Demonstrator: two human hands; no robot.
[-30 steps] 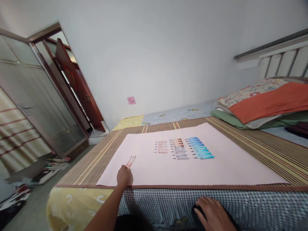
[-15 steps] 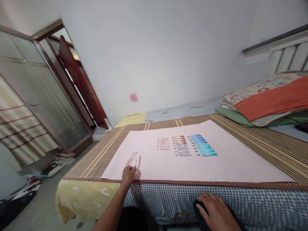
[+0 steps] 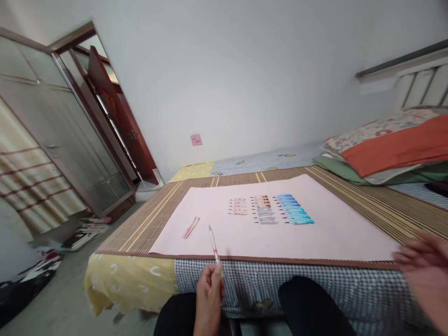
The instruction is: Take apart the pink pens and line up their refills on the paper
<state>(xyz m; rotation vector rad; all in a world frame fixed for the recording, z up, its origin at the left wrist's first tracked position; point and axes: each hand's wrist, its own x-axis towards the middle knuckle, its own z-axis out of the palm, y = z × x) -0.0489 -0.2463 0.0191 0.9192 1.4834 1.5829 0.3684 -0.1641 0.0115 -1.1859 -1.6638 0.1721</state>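
My left hand (image 3: 209, 296) is pinched round the lower end of a thin pale pen (image 3: 213, 246), held up above the bed's near edge with its tip pointing away. Two more pens (image 3: 191, 227) lie on the pink sheet (image 3: 343, 233) to the left. Three rows of small pens lie further back on the sheet: pink ones (image 3: 238, 206), brown and clear ones (image 3: 263, 211), blue ones (image 3: 293, 212). My right hand (image 3: 422, 270) is raised at the right edge of view, smeared by motion, fingers apart and pointing left, with nothing seen in it.
The pink sheet lies on a striped woven mat (image 3: 147, 221) on a bed. Folded quilts and pillows (image 3: 388, 144) are stacked at the right. Books and clutter (image 3: 84, 231) lie on the floor at the left by a glass door (image 3: 52, 140). My knees (image 3: 301, 303) are below.
My left hand has lifted one pen off the sheet and drawn it back toward me. My right hand left my knee and rose to the right.
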